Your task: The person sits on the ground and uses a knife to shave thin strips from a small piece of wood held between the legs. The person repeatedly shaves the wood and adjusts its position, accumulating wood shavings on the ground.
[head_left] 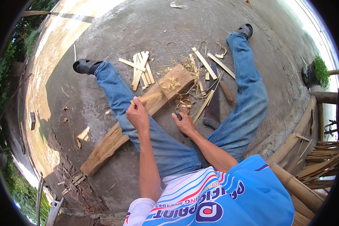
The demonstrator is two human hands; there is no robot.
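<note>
My left hand (138, 114) pinches a pale bamboo strip (150, 97), which lies over a thick wooden beam (109, 145). The beam runs aslant across the ground, passing under my left leg. My right hand (185, 123), beside the beam's right edge, is closed round the dark handle of a knife (178, 116). Its thin blade is seen almost edge-on, reaching toward the strip; whether they touch I cannot tell. Curled shavings (172, 83) cover the beam's far end.
Cut strips (142, 69) lie piled beyond my left knee. Between my legs rest a broad dark blade (212, 107), a wooden handle (226, 91) and loose strips (204, 63). Bamboo poles (295, 190) stand at the right; a potted plant (315, 73) is farther off.
</note>
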